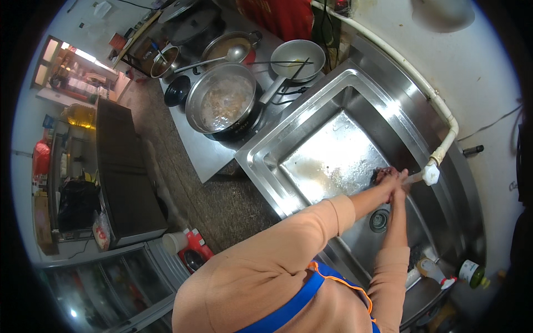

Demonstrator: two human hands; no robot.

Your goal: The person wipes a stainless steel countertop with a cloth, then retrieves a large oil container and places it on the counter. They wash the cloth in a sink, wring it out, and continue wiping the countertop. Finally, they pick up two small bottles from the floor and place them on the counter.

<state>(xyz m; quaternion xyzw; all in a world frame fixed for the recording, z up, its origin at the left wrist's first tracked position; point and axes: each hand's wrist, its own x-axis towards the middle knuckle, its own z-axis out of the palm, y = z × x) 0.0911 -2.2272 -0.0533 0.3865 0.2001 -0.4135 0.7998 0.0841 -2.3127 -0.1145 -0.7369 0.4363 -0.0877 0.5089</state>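
Observation:
My left hand [389,185] and my right hand [400,185] are pressed together in the stainless steel sink [329,145]. Water runs onto them from the white tap [430,174]. A dark reddish, wet lump [384,175] shows just past my left hand's fingers; whether it is meat or a cloth is unclear. My fingers overlap, so their grip is hidden. The drain strainer [379,220] lies in the sink floor below my hands.
Left of the sink, a pan of bubbling liquid [227,100] stands on a cooker. Behind it are a pot with a ladle [236,53] and a small saucepan with chopsticks [297,50]. A squeeze bottle [431,268] and a green bottle [470,272] lie near my right forearm.

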